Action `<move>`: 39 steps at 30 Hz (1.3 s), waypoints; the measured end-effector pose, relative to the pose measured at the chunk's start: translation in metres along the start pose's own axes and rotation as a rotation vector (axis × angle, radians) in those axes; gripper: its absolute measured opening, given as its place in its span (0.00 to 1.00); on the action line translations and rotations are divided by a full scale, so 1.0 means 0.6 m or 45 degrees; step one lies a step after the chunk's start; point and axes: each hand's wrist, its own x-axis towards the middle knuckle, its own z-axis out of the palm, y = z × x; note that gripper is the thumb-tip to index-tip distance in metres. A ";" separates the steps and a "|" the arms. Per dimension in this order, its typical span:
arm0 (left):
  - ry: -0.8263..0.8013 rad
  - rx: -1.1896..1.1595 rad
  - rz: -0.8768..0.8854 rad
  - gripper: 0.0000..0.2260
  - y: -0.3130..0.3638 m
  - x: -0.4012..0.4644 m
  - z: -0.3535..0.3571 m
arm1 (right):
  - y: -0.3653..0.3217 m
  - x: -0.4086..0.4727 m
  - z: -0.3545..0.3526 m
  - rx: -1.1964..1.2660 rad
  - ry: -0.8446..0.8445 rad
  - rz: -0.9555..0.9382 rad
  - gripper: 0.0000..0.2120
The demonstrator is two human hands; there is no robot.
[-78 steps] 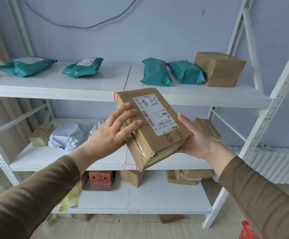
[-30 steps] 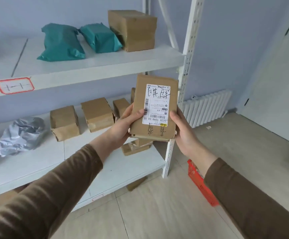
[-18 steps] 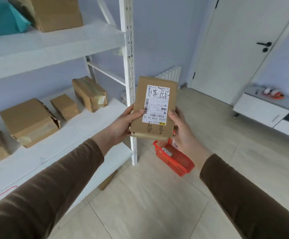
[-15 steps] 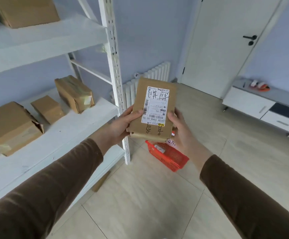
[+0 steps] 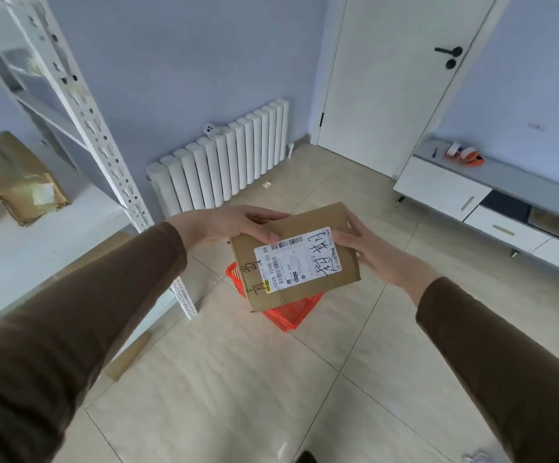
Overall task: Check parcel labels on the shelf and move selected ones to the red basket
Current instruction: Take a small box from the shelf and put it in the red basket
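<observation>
Brown sleeves, two, reaching in from the lower corners. Left hand (image 5: pixel 228 225) — fingers curled over the far-left corner of the parcel (image 5: pixel 296 259), thumb on its top face. Right hand (image 5: pixel 368 248) — grasping the right edge, thumb lying on the shipping label (image 5: pixel 296 259). Parcel: flat brown cardboard, held between both hands, label side up, tilted a little, handwritten characters on the label and on the cardboard beside it.

Directly beneath the held parcel: red basket (image 5: pixel 288 312), mesh-sided, on the tiled floor (image 5: pixel 238 379); the parcel hides most of it and does not touch it.

Left of the hands: white shelf upright (image 5: pixel 104 155) with punched holes, a shelf board (image 5: pixel 37 238), one brown parcel on the shelf (image 5: pixel 17 178).

Beyond the hands: white radiator (image 5: pixel 224 162) against the pale wall; farther right, a white door (image 5: pixel 398 78) with a black handle, and a low white cabinet (image 5: pixel 491 202) carrying an orange tape dispenser (image 5: pixel 465 155).
</observation>
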 end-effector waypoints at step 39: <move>1.269 -1.844 -0.210 0.36 -0.337 0.783 0.086 | 0.365 0.727 -0.261 0.546 -0.067 0.679 0.35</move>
